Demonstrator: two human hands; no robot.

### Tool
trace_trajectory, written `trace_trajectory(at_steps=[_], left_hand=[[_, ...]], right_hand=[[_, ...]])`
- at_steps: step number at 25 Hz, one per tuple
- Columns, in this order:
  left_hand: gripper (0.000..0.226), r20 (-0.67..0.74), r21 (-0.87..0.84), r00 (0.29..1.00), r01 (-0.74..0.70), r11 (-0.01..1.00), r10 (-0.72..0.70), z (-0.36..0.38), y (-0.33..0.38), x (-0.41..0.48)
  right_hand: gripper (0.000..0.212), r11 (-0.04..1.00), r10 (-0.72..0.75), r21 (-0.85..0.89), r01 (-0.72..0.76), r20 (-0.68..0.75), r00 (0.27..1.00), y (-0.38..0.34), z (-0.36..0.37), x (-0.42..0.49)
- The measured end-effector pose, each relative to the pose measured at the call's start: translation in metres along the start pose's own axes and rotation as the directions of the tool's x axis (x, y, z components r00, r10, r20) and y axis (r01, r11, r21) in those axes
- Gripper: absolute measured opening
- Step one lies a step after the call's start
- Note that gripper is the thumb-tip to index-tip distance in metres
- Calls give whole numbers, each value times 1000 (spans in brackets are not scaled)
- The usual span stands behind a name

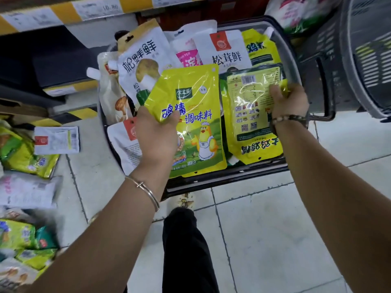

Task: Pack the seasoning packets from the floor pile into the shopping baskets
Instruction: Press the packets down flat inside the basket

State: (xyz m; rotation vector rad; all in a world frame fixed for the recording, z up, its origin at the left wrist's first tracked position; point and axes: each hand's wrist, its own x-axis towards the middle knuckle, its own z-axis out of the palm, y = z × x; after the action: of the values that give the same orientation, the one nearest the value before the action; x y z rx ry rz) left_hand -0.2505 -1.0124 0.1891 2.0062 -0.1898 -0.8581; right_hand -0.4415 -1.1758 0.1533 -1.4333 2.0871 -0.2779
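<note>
Left hand (157, 134) pinches a yellow chicken-essence pouch (190, 121) over the black shopping basket (228, 176); right hand (288, 101) grips a second yellow pouch (254, 117), back side up, lying inside the basket. Loose packets (27, 157) lie on the floor at left.

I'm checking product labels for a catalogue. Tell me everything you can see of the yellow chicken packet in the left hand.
The yellow chicken packet is a glossy plastic pouch, front up, slightly tilted, with a white corner spout, a hang hole, a green logo, blue characters and a cartoon chicken in an apron. The left hand grips its left edge, thumb on the front. It is held over the basket, above other packets, beside a second yellow packet held by the right hand.
</note>
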Motion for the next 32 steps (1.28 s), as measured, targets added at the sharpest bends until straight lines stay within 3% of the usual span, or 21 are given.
trace_trajectory(at_steps=[3,4,6,8,9,11,13,15,17,19,21,22,24,32], left_hand=[[30,20,-60,999,38,997,-37,10,5,-11],[28,40,-86,998,43,995,-40,14,8,-16],[24,87,-142,995,58,988,-45,28,16,-27],[28,127,-193,989,101,976,-77,42,22,-34],[29,156,-200,985,108,974,-77,49,24,-36],[31,220,-120,975,46,992,-18,56,23,-37],[42,223,141,965,-174,975,140,52,14,-36],[61,211,473,906,-422,773,366,40,-2,-28],[79,299,697,857,-497,518,421,28,-18,-18],[98,411,770,844,-524,364,346,21,-30,-12],[112,475,785,822,-557,271,315,20,-37,-7],[118,493,788,812,-569,237,311,21,-39,-5],[125,514,789,805,-579,205,298,23,-40,1],[130,556,788,800,-594,163,226,21,-45,11]], right_hand=[[47,992,-130,-6,130,-95,987,-8,-7,-14],[43,976,-187,94,194,-77,979,-10,-12,-21],[30,915,-212,377,146,138,968,-16,-20,-42],[14,897,-252,439,61,391,885,-14,-21,-61],[11,901,-279,426,82,424,862,-9,-21,-66],[13,890,-285,444,102,369,885,1,-23,-65],[13,896,-215,440,66,299,930,12,-22,-56],[37,923,-136,380,52,196,971,23,-13,-50],[69,947,-151,289,140,14,988,25,-4,-57],[88,888,-458,1,459,-79,886,28,7,-67],[104,666,-662,-318,674,165,731,29,16,-73],[111,589,-648,-385,711,301,700,29,20,-72],[113,544,-588,-424,724,423,690,33,27,-65],[109,511,-547,-523,682,414,727,37,38,-66]])
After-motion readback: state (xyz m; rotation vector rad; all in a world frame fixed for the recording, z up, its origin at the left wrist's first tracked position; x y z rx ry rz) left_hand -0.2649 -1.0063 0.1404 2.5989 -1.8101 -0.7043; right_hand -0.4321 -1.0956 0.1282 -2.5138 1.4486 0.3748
